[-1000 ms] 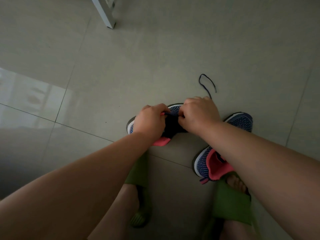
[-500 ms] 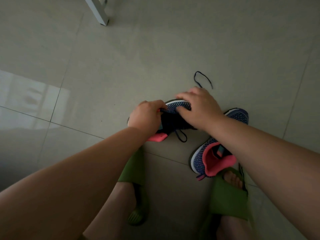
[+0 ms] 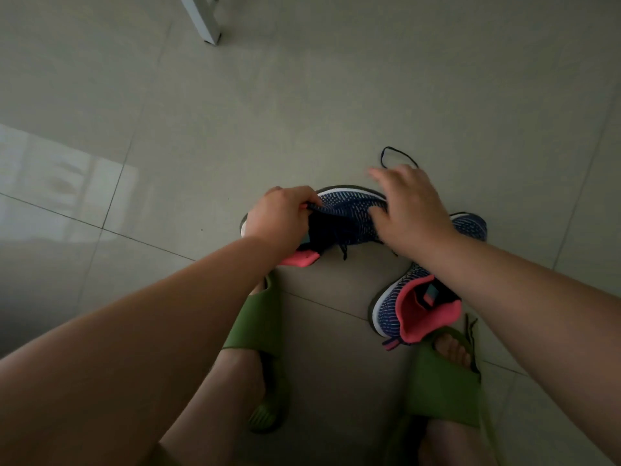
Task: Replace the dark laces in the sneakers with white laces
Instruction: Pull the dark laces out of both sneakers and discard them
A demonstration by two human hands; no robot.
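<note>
Item one: near sneaker (image 3: 349, 216), blue knit with white sole edge and pink heel lining, lying on its side on the tiled floor (image 3: 302, 105), toe pointing right; dark lace (image 3: 344, 245) partly threaded, short ends dangling off its lower edge. Item two: second sneaker (image 3: 415, 307), same pattern, upright on the floor just right of the first, its pink-lined opening showing a tongue label and nothing else inside; its middle is covered by the right forearm. Item three: loose dark lace loop (image 3: 391, 152) on the floor beyond the shoes, its lower run hidden behind the right hand. Left hand (image 3: 280, 215): fingers curled, gripping the near sneaker at its tongue and collar; fingertips hidden against the shoe. Right hand (image 3: 408, 208): fingers spread and nearly straight, blurred, thumb resting on the near sneaker's toe; nothing visibly held. Also present: green slides (image 3: 262, 317) on both feet at the lower edge of the view, and a white furniture leg (image 3: 201, 18) at the top edge, cut off. Change from a second ago: both hands were then bunched together over the near sneaker's laces; the right hand has since opened and lifted toward the loose loop, exposing the toe. No white laces can be made out.
</note>
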